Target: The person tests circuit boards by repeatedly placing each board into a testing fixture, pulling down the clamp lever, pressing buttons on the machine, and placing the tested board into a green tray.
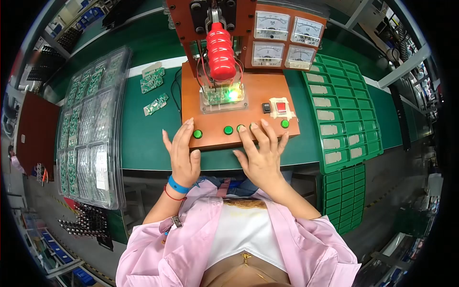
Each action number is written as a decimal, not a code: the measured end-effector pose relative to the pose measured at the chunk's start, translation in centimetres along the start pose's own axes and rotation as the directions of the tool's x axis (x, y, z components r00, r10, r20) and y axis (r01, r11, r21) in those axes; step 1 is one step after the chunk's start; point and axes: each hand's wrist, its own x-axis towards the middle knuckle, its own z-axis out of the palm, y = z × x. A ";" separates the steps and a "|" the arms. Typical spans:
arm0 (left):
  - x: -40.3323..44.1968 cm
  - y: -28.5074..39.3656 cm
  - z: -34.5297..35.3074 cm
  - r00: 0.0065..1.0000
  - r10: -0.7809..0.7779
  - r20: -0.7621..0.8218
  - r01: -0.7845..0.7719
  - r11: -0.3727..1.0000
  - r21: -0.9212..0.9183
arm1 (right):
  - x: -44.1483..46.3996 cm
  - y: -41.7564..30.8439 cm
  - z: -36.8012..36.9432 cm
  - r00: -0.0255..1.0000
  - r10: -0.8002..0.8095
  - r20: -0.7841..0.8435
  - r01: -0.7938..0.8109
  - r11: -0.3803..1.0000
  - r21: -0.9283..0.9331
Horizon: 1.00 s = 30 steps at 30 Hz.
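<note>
Head view: right hand [263,160], fingers spread, touches a green button [240,128] on the orange box [265,91]; left hand [182,157], fingers parted, sits at its near-left corner.

Four white-faced rectangular meters [270,25] stand at the back right corner of one flat orange box [265,88]. Along its front edge, four round green buttons [198,134] show, one partly covered. Toward its right edge: one square red switch [281,107], one small black switch [266,107]. At least two loose green circuit boards [156,104] lie off its left edge.
</note>
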 end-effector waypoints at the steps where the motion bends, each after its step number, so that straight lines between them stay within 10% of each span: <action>1: 0.0 0.0 0.0 1.000 0.005 -0.004 -0.005 1.000 0.001 | 0.1 0.0 0.0 1.000 0.002 0.002 -0.002 1.000 0.003; 9: 0.0 -0.1 0.1 1.000 0.009 0.002 -0.009 1.000 0.000 | 4.8 5.1 -4.9 0.940 0.336 -0.059 -0.311 0.915 0.258; 11: 0.0 -0.1 0.1 1.000 0.009 0.001 -0.009 1.000 -0.008 | 5.8 9.3 -3.2 0.881 0.438 0.178 -0.461 0.712 0.530; 12: 0.0 -0.1 0.1 1.000 0.010 -0.001 -0.010 1.000 -0.011 | 6.7 9.9 -3.1 0.781 0.466 0.416 -0.602 0.383 0.701; 18: -0.1 -0.2 0.2 1.000 0.001 -0.023 -0.002 1.000 -0.024 | 7.9 9.7 -2.7 0.725 0.401 0.559 -0.662 0.186 0.726; 21: 0.1 -0.1 0.0 1.000 0.012 -0.013 -0.012 0.999 -0.035 | 7.4 10.3 -2.1 0.759 0.431 0.487 -0.639 0.353 0.683; 25: 0.1 0.1 0.1 0.999 0.031 0.017 -0.032 0.992 0.123 | 5.7 7.4 -4.6 0.973 0.232 -0.010 -0.215 0.915 0.341; 30: 0.3 0.0 0.2 0.999 0.035 -0.001 -0.035 0.993 0.114 | 4.1 4.9 -5.1 0.996 0.000 0.086 -0.002 1.000 0.021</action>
